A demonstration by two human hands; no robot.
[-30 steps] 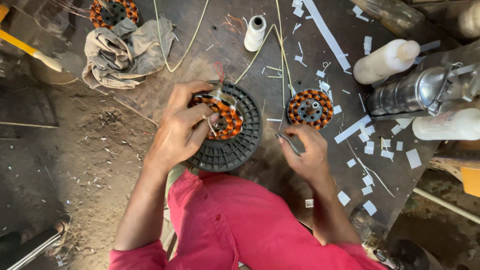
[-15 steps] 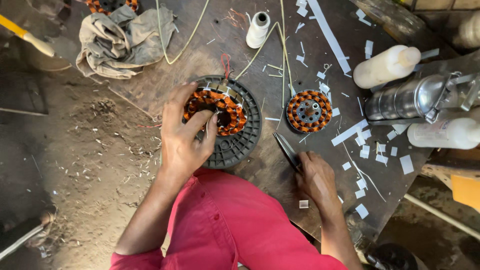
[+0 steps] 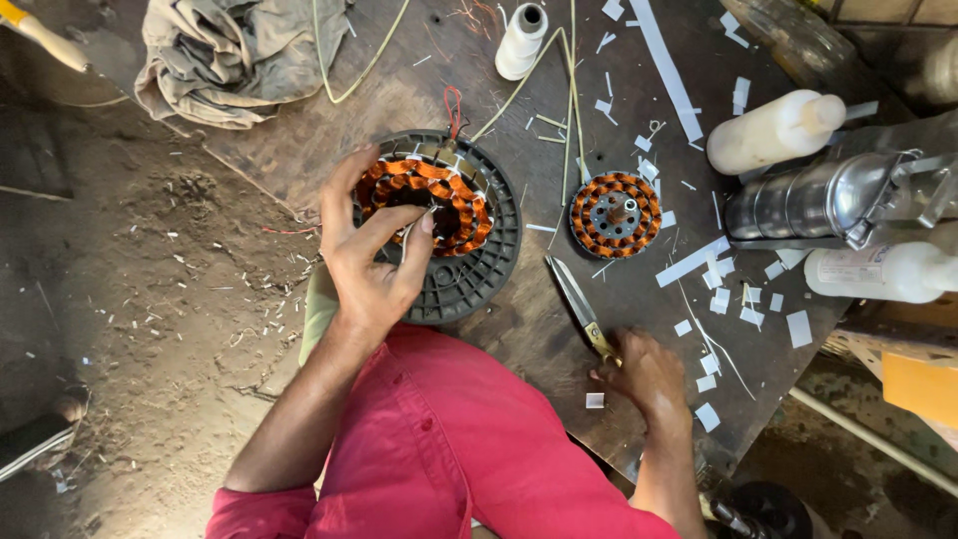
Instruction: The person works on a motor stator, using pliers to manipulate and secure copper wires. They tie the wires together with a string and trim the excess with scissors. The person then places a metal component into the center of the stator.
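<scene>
copper-wound stator [image 3: 424, 205] pinched by left hand [image 3: 369, 255] fingers on the bench [image 3: 559, 329].
right hand [image 3: 644, 374] has dropped back, fingers now closed on scissors [image 3: 582, 309].

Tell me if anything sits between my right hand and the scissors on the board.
Nothing visible does. The right hand already rests on the handle end of the scissors, whose blades point up the dark board. Only paper scraps lie beside them.

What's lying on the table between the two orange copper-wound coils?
In the head view, two pale cords and a paper scrap lie between the large coil and small coil.
</scene>
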